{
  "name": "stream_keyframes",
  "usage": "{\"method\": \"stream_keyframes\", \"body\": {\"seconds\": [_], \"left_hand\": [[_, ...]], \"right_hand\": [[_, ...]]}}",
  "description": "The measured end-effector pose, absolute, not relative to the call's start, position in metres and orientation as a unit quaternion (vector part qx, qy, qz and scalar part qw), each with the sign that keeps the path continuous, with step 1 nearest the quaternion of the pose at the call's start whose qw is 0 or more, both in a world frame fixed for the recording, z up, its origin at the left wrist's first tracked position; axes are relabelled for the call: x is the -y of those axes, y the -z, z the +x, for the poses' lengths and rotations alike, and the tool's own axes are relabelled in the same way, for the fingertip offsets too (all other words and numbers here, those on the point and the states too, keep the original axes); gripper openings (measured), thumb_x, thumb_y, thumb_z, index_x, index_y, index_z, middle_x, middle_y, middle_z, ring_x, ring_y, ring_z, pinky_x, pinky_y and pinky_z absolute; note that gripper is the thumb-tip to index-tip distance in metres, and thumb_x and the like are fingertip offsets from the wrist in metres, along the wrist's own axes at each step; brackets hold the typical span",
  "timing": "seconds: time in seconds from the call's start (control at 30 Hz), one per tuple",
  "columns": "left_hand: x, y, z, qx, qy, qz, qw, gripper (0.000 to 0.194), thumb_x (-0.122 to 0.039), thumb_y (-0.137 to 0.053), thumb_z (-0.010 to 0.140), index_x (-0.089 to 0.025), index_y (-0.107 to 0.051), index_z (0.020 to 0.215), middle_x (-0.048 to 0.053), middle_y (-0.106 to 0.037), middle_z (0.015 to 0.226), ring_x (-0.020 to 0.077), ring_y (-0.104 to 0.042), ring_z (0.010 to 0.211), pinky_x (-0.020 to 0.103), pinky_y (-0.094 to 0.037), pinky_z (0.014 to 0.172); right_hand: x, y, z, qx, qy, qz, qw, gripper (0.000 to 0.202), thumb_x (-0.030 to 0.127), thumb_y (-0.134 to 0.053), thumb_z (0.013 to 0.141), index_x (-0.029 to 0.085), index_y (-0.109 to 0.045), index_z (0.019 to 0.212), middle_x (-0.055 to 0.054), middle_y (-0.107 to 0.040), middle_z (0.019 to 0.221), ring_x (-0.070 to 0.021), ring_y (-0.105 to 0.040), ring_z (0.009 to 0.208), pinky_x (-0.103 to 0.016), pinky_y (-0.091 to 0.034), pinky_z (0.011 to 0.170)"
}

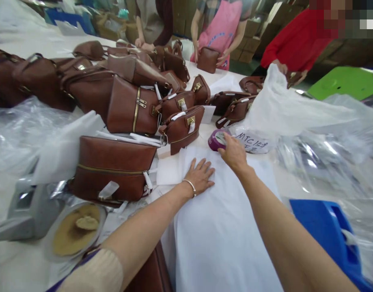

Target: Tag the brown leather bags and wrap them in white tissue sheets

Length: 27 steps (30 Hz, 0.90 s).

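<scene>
The right grip [233, 152] touches a purple roll [217, 140], its exact hold unclear; the left grip [199, 177] lies spread on white sheeting [216, 227]. Brown leather bags [125, 105] crowd the surface [204, 132] to the left, with people [218, 36] standing beyond.

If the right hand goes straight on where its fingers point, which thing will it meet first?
The right hand would meet the purple roll first; its fingertips already seem to be at the edge. Beyond it, probably the small brown bag, though depth is unclear.
</scene>
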<state>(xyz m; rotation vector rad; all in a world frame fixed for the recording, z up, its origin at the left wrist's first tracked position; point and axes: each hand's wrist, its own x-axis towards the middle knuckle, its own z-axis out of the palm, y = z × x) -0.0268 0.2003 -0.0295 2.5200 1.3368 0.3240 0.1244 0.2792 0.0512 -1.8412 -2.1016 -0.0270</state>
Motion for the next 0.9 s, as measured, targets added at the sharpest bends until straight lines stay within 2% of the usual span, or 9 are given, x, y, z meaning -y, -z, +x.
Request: {"method": "stream_keyframes", "body": {"seconds": [0.1, 0.23, 0.37, 0.43, 0.53, 0.63, 0.77, 0.83, 0.9], "left_hand": [[-0.202, 0.028, -0.026, -0.457, -0.119, 0.872, 0.13, 0.051, -0.047, -0.046, 0.094, -0.022, -0.046, 0.137, 0.011, -0.038, 0.151, 0.032, -0.023, 0.144, 0.063, -0.015, 0.114], [-0.201, 0.028, -0.026, -0.455, -0.128, 0.872, 0.128, 0.05, -0.047, -0.048, 0.093, -0.023, -0.048, 0.136, 0.011, -0.04, 0.15, 0.0321, -0.023, 0.144, 0.062, -0.013, 0.115], [-0.202, 0.029, -0.026, -0.456, -0.124, 0.868, 0.15, 0.05, -0.046, -0.049, 0.092, -0.023, -0.048, 0.136, 0.01, -0.038, 0.152, 0.0318, -0.022, 0.144, 0.062, -0.012, 0.115], [-0.203, 0.028, -0.026, -0.454, -0.123, 0.867, 0.163, 0.049, -0.044, -0.049, 0.092, -0.022, -0.048, 0.136, 0.01, -0.038, 0.152, 0.0311, -0.022, 0.144, 0.061, -0.01, 0.116], [-0.205, 0.025, -0.026, -0.452, -0.132, 0.863, 0.182, 0.053, -0.04, -0.053, 0.091, -0.017, -0.045, 0.138, 0.012, -0.037, 0.152, 0.0305, -0.021, 0.144, 0.059, -0.007, 0.117], [-0.212, 0.019, -0.027, -0.45, -0.127, 0.856, 0.221, 0.059, -0.033, -0.061, 0.087, -0.012, -0.042, 0.139, 0.015, -0.034, 0.152, 0.0303, -0.02, 0.144, 0.056, -0.005, 0.117], [-0.216, -0.001, -0.033, -0.43, -0.065, 0.865, 0.249, 0.053, -0.026, -0.065, 0.082, -0.015, -0.049, 0.132, 0.013, -0.037, 0.149, 0.0324, -0.022, 0.143, 0.06, -0.009, 0.114], [-0.208, -0.017, -0.043, -0.407, -0.028, 0.879, 0.245, 0.048, -0.027, -0.066, 0.082, -0.016, -0.054, 0.127, 0.01, -0.045, 0.142, 0.0323, -0.031, 0.138, 0.06, -0.014, 0.113], [-0.191, -0.034, -0.058, -0.388, -0.005, 0.886, 0.253, 0.047, -0.03, -0.065, 0.082, -0.014, -0.055, 0.126, 0.009, -0.052, 0.135, 0.0297, -0.044, 0.13, 0.053, -0.025, 0.112]], "right_hand": [[-0.315, -0.034, 0.126, 0.738, -0.016, -0.667, 0.1, 0.06, 0.024, -0.068, 0.075, 0.015, -0.052, 0.131, -0.016, -0.069, 0.108, -0.0344, -0.062, 0.104, -0.053, -0.042, 0.094], [-0.309, -0.053, 0.136, 0.736, -0.009, -0.635, 0.237, 0.054, 0.031, -0.065, 0.076, 0.017, -0.056, 0.128, -0.01, -0.072, 0.098, -0.0289, -0.065, 0.094, -0.049, -0.045, 0.091], [-0.255, -0.101, 0.146, 0.722, 0.025, -0.607, 0.331, 0.053, 0.037, -0.063, 0.081, 0.02, -0.053, 0.13, -0.009, -0.07, 0.103, -0.0277, -0.065, 0.096, -0.047, -0.048, 0.089], [-0.226, -0.105, 0.149, 0.722, 0.047, -0.61, 0.324, 0.054, 0.036, -0.065, 0.081, 0.023, -0.051, 0.131, -0.008, -0.069, 0.104, -0.0287, -0.063, 0.102, -0.05, -0.045, 0.095], [-0.2, -0.075, 0.149, 0.739, 0.028, -0.618, 0.266, 0.055, 0.03, -0.065, 0.081, 0.02, -0.048, 0.133, -0.009, -0.07, 0.102, -0.0283, -0.061, 0.106, -0.055, -0.037, 0.103], [-0.191, -0.041, 0.148, 0.749, -0.031, -0.628, 0.208, 0.057, 0.026, -0.061, 0.084, 0.015, -0.043, 0.137, -0.012, -0.069, 0.108, -0.0281, -0.061, 0.108, -0.057, -0.032, 0.107], [-0.165, -0.056, 0.146, 0.732, -0.018, -0.637, 0.243, 0.073, 0.03, -0.059, 0.087, 0.015, -0.022, 0.148, -0.014, -0.056, 0.134, -0.0293, -0.047, 0.13, -0.058, -0.03, 0.109], [-0.131, -0.072, 0.144, 0.729, -0.014, -0.635, 0.255, 0.073, 0.031, -0.057, 0.088, 0.018, -0.019, 0.15, -0.013, -0.049, 0.142, -0.0277, -0.042, 0.134, -0.055, -0.03, 0.111], [-0.084, -0.074, 0.14, 0.732, -0.039, -0.635, 0.244, 0.069, 0.032, -0.054, 0.09, 0.021, -0.022, 0.15, -0.011, -0.047, 0.144, -0.0266, -0.042, 0.134, -0.053, -0.032, 0.112]]}}
